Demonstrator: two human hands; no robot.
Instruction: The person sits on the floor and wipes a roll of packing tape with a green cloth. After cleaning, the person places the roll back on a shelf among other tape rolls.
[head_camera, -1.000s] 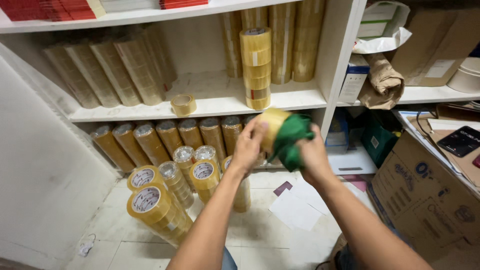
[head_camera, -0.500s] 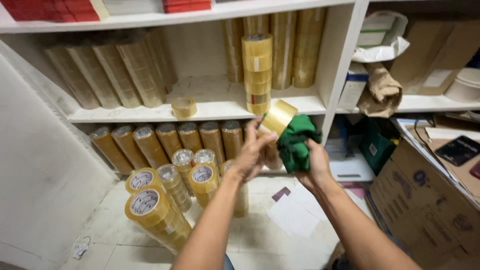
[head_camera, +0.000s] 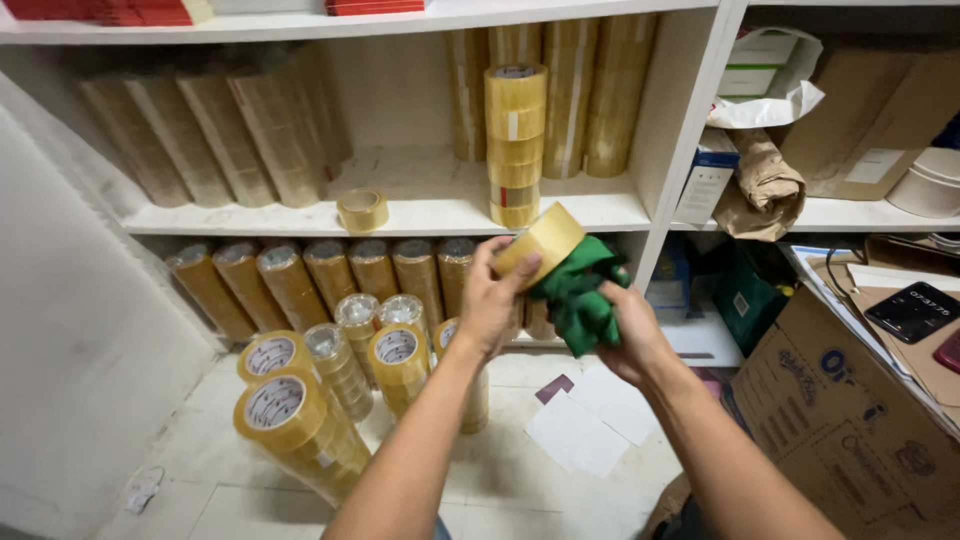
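My left hand (head_camera: 490, 300) grips a roll of yellowish packing tape (head_camera: 540, 242), tilted, in front of the lower shelf. My right hand (head_camera: 632, 330) holds a bunched green cloth (head_camera: 578, 295) pressed against the roll's right side. Behind them, a short upright stack of tape rolls (head_camera: 515, 140) stands on the middle shelf (head_camera: 420, 215), and a single loose roll (head_camera: 362, 210) lies to its left.
Long sleeves of tape rolls lean on the middle shelf and fill the lower shelf (head_camera: 330, 275). More stacked rolls (head_camera: 290, 420) stand on the floor at left. White papers (head_camera: 590, 425) lie on the floor. A cardboard box (head_camera: 850, 400) stands at right, with a phone (head_camera: 915, 310) on top.
Both hands have shifted slightly up and left with the roll and the cloth. The roll has tilted so its broad side shows more, and the cloth sits lower beside it.
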